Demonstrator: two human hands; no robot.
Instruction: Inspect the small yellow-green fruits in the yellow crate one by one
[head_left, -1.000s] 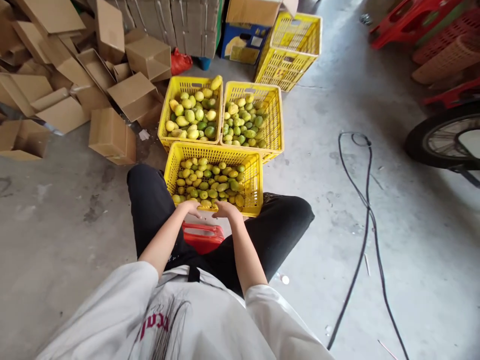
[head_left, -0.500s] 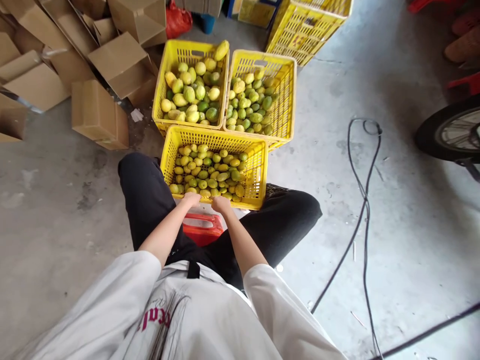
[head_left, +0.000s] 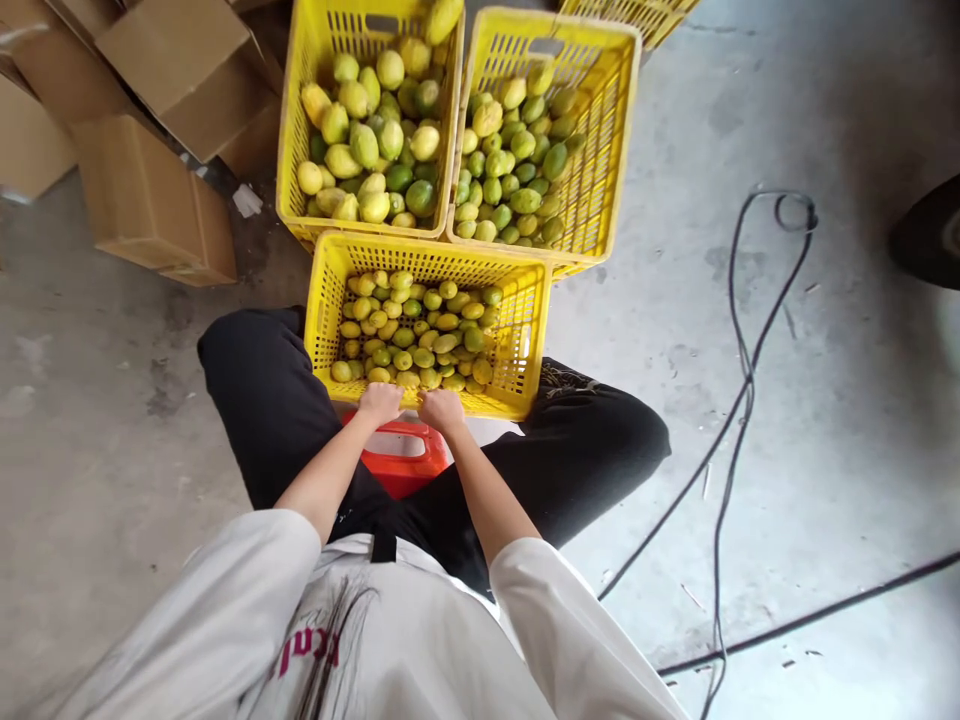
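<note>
Left hand (head_left: 381, 400): fingers curled closed over the near rim of the front crate (head_left: 495, 406), the fingertips out of view. Right hand (head_left: 442, 408): fingers likewise closed on the same rim, just beside the left, with a narrow gap between the two. Neither set is seen to hold any fruit.

The front crate lies directly ahead of the fingers, open side up, between the bent left knee (head_left: 255, 390) and right knee (head_left: 607, 430). Inside it, just beyond the fingers, green and yellow fruit (head_left: 444, 343) covers much of the bottom. Whether the crate sits quite level cannot be told.

Farther ahead, beyond the front crate's far rim, stand the rear left crate (head_left: 285, 150) and the rear right crate (head_left: 600, 140), side by side, each with fruit in it. Just below the fingers, between the legs, is a red plastic object (head_left: 409, 467). Cardboard boxes (head_left: 154, 195) lie ahead and to the left; a black cable (head_left: 748, 382) lies well to the right on the concrete floor (head_left: 675, 300).

Assessment: the step in hand appears to be a two-handed hold on the crate. Any shift of it would call for even force from both hands, since this close-set grip gives little control over twisting.
</note>
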